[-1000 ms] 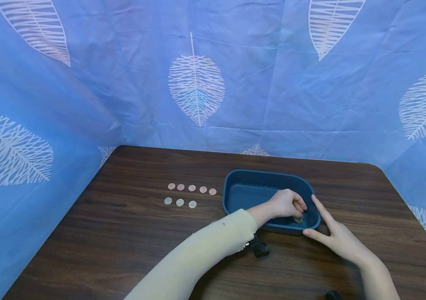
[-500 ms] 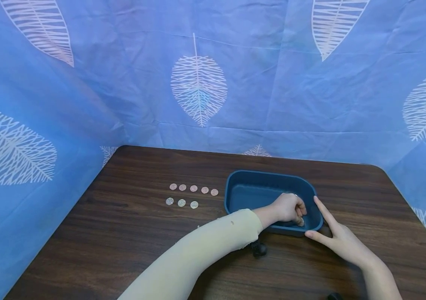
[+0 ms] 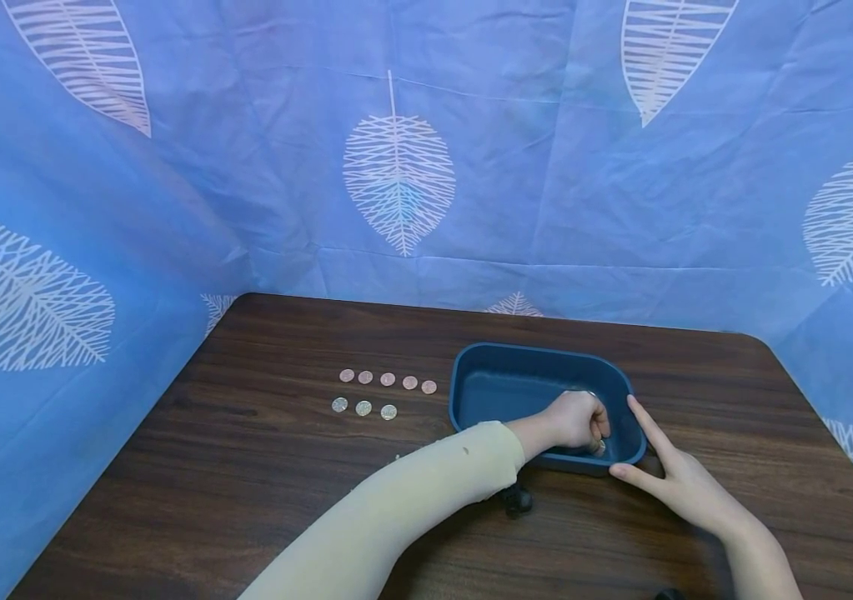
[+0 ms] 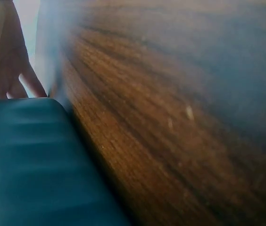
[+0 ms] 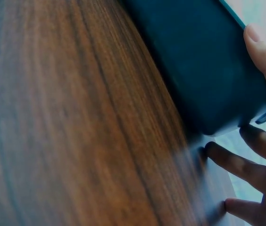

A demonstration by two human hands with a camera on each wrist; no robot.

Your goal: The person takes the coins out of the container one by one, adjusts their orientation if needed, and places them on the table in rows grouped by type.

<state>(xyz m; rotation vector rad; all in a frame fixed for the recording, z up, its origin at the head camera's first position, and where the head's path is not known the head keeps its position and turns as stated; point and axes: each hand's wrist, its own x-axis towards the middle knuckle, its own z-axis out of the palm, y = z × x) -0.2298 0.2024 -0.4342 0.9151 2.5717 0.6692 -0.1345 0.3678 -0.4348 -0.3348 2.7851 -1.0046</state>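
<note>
The left hand point(image 3: 579, 418) reaches down into a dark blue rectangular bin point(image 3: 524, 351) with its fingers curled near the bin's right end. At its fingertips it pinches a coin point(image 3: 601, 447), which the fingers partly cover. Spread wide, the right hand point(image 3: 684, 483) touches the bin's right end: the thumb sits at the near corner, the index finger farther back along the rim. In the right wrist view the thumb point(image 5: 263, 52) lies on the bin's edge, and the other fingers extend below it near the table.
To the left of the bin, copper-coloured coins point(image 3: 388, 379) form a back row on the dark wooden table point(image 3: 246, 483). In front lies a row of three silvery coins point(image 3: 363, 408). Blue cloth point(image 3: 501, 183) with white leaf prints hangs behind the table and along its sides.
The left hand has shifted slightly right and lower inside the bin, its fingers closing in on the coin. The right hand keeps its place at the bin's end.
</note>
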